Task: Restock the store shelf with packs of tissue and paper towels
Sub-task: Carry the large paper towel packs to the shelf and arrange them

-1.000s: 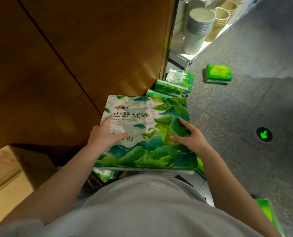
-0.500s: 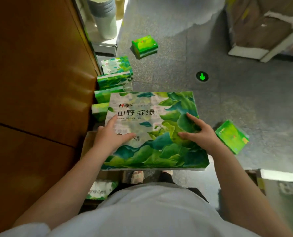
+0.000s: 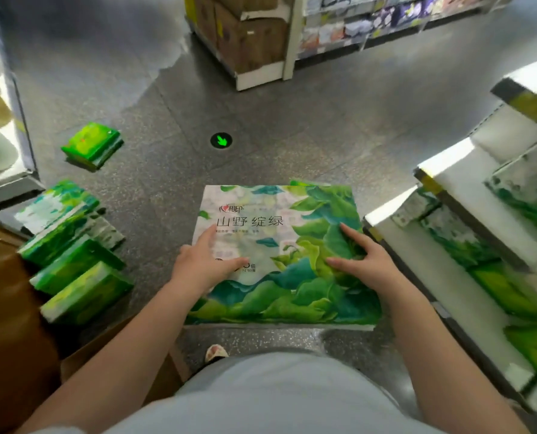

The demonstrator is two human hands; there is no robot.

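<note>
With my left hand (image 3: 203,264) and right hand (image 3: 366,264) spread flat on the tissue multipack (image 3: 279,255), I should keep it level toward the shelf (image 3: 455,245) edge.

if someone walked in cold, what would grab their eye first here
First the large leaf-printed tissue pack in the middle, held flat with the left hand and right hand spread on its top. Next the green tissue packs piled on the floor at the left, with one lone green pack lying farther out. At the right, a white store shelf already holds similar green packs.
</note>
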